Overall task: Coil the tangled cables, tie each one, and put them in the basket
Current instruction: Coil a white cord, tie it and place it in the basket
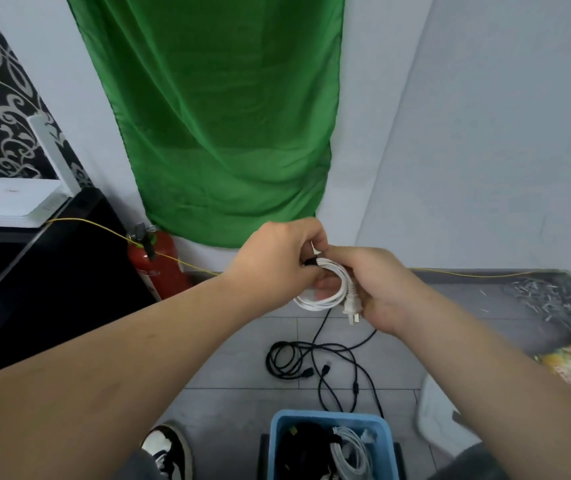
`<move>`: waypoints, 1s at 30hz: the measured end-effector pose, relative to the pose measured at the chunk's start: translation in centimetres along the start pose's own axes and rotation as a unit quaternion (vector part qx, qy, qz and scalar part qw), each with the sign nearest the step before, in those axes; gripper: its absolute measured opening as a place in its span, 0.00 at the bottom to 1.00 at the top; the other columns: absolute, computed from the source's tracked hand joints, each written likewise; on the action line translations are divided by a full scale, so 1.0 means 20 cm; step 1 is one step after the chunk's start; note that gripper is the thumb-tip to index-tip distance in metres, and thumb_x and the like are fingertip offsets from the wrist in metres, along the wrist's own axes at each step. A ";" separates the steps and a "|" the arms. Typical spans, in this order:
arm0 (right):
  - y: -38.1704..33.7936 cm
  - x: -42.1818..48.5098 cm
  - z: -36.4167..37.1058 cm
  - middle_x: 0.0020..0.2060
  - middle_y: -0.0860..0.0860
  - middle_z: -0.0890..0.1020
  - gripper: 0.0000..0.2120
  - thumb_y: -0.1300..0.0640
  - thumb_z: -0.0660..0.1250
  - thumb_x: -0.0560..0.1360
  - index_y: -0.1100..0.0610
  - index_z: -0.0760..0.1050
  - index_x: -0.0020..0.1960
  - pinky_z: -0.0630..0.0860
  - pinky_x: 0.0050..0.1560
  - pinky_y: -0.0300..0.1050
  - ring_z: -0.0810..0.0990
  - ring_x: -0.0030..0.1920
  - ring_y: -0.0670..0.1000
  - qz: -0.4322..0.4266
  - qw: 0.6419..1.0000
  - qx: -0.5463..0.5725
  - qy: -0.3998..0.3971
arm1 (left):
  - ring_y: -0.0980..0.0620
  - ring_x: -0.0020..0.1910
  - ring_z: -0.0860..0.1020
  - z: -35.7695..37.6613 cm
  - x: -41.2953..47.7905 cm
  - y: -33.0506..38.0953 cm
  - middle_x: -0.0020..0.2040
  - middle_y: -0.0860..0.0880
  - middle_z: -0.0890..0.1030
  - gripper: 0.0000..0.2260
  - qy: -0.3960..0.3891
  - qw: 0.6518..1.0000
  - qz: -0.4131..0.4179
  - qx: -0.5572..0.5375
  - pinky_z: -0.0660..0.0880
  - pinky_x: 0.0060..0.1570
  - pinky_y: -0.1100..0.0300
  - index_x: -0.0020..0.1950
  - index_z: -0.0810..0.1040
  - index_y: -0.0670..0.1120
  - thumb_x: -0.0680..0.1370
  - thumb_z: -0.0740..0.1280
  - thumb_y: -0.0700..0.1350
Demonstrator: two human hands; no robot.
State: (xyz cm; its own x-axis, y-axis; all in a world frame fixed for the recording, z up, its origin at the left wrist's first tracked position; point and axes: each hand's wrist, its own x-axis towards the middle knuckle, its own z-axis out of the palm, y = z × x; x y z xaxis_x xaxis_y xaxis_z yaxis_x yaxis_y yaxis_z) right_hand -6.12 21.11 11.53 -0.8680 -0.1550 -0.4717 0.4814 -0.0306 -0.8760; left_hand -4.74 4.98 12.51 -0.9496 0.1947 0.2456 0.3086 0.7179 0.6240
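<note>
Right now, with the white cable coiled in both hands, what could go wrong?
1. The white coil is pinched between the left hand and right hand; no finished tie shows, so easing either grip may let the loops spring open.
2. The plug hangs off the coil and could drag a loop loose.
3. Black cables lie tangled on the floor between the coil and the basket, near the shoe; a step could snag them.
</note>
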 end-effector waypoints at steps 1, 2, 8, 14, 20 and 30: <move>0.00 0.00 -0.03 0.48 0.66 0.86 0.15 0.58 0.77 0.68 0.66 0.85 0.51 0.79 0.56 0.64 0.84 0.44 0.61 0.003 1.000 0.003 0.003 | 0.54 0.35 0.80 0.02 0.01 0.01 0.36 0.54 0.83 0.15 -0.005 1.000 -0.007 -0.007 0.79 0.38 0.51 0.47 0.80 0.52 0.66 0.81 0.45; 0.01 0.00 -0.06 0.47 0.65 0.86 0.14 0.58 0.76 0.71 0.67 0.85 0.53 0.79 0.52 0.61 0.84 0.43 0.61 0.002 1.000 0.008 0.005 | 0.55 0.35 0.81 0.04 0.02 0.02 0.36 0.55 0.83 0.15 -0.008 1.000 -0.014 -0.011 0.79 0.39 0.51 0.46 0.80 0.52 0.66 0.81 0.44; 0.03 -0.01 -0.19 0.44 0.63 0.86 0.07 0.62 0.72 0.77 0.65 0.85 0.51 0.80 0.39 0.49 0.83 0.38 0.57 -0.039 0.999 0.006 0.026 | 0.54 0.37 0.82 0.13 0.07 0.09 0.37 0.53 0.84 0.17 -0.016 0.997 -0.062 -0.052 0.80 0.40 0.54 0.46 0.80 0.51 0.64 0.84 0.44; 0.03 -0.08 -0.30 0.45 0.62 0.87 0.08 0.65 0.68 0.78 0.60 0.86 0.52 0.77 0.25 0.43 0.84 0.42 0.60 -0.052 0.997 -0.018 0.050 | 0.58 0.31 0.79 0.20 0.10 0.16 0.36 0.54 0.82 0.15 -0.043 0.994 -0.080 -0.067 0.71 0.30 0.67 0.44 0.82 0.51 0.64 0.84 0.47; 0.07 -0.08 -0.37 0.44 0.54 0.88 0.08 0.62 0.69 0.77 0.56 0.87 0.49 0.82 0.51 0.50 0.87 0.50 0.56 -0.086 0.990 -0.083 0.074 | 0.55 0.29 0.76 0.25 0.09 0.19 0.34 0.50 0.83 0.12 -0.062 0.992 -0.099 -0.043 0.70 0.26 0.67 0.39 0.81 0.46 0.68 0.83 0.48; 0.46 -0.17 -0.24 0.52 0.58 0.84 0.13 0.61 0.63 0.77 0.60 0.80 0.59 0.80 0.55 0.52 0.82 0.54 0.59 -0.020 0.861 -0.505 -0.056 | 0.42 0.45 0.76 0.47 -0.36 0.05 0.43 0.49 0.75 0.15 -0.255 0.947 -0.085 0.176 0.67 0.41 0.55 0.40 0.66 0.52 0.75 0.72 0.53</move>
State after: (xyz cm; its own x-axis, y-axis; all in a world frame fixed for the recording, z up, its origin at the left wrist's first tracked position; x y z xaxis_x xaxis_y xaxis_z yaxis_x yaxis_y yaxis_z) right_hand 0.70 26.11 4.59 -0.8369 -0.2710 -0.4755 0.0498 0.8276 -0.5592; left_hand 1.86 10.61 4.37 -0.9145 0.2897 -0.2823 0.1971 0.9286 0.3144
